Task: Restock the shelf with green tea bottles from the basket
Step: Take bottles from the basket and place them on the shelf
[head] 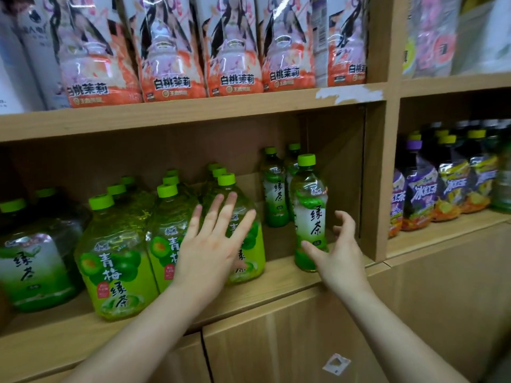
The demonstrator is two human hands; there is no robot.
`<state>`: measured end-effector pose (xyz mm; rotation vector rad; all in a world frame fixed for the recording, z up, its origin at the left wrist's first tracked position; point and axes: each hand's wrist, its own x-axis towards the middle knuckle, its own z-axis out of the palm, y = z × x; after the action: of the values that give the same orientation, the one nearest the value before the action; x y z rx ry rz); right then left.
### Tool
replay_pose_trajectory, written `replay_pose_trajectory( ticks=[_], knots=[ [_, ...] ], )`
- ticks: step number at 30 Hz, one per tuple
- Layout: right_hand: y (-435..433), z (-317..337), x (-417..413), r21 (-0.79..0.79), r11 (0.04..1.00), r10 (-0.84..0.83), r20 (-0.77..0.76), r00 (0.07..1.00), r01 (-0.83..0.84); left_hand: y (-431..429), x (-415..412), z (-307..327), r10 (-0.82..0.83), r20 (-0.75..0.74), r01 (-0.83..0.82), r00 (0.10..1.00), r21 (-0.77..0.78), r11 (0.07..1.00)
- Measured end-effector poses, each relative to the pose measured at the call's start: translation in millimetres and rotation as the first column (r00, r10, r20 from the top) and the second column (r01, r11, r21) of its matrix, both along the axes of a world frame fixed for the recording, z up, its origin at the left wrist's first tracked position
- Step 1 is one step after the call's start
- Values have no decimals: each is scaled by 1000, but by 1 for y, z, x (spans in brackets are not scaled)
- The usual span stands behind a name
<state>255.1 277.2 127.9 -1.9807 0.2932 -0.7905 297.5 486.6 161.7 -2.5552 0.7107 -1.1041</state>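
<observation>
A small green tea bottle (310, 208) with a green cap stands upright near the front edge of the wooden shelf (276, 283), at the right end of the compartment. My right hand (336, 250) is spread open just beside its lower part, fingers loosely curved, not gripping it. Two more small green tea bottles (275, 189) stand behind it. My left hand (213, 244) is flat and open, fingers straight, in front of a large green plum tea bottle (243, 233). The basket is out of view.
Large green-capped bottles (116, 258) fill the left of the shelf. Peach jasmine drink packs (171, 51) line the shelf above. A wooden divider (376, 189) stands right of the small bottles, with iced tea bottles (442, 183) beyond. Cabinet doors (276, 341) lie below.
</observation>
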Motion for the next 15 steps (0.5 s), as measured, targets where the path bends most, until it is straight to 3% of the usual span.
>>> replay_pose_trajectory(
  ticks=[4, 6, 8, 9, 11, 12, 15],
  knots=[
    [-6, -3, 11, 12, 999, 42, -95, 995, -41, -12, -10, -1, -50, 43, 53, 998, -59, 997],
    [-10, -4, 14, 13, 998, 59, -112, 992, -58, -30, -17, -8, -286, 99, 297, 953, -122, 947],
    [-14, -6, 17, -6, 999, 47, -114, 992, -48, -62, -26, -10, -479, -10, 443, 878, -364, 819],
    [-15, -6, 18, -24, 999, 30, -115, 993, -33, -79, -27, -9, -502, -128, 367, 855, -533, 762],
    [-17, -8, 18, -59, 998, -2, -113, 994, -5, -111, -16, -9, -494, -378, 30, 783, -770, 637],
    [-19, -8, 17, -76, 997, -9, -116, 993, 0, -123, -6, -11, -484, -445, -91, 754, -799, 594],
    [-30, -9, 14, -147, 989, 9, -148, 989, -31, -144, 17, -13, -426, -479, -164, 768, -789, 592]
  ],
)
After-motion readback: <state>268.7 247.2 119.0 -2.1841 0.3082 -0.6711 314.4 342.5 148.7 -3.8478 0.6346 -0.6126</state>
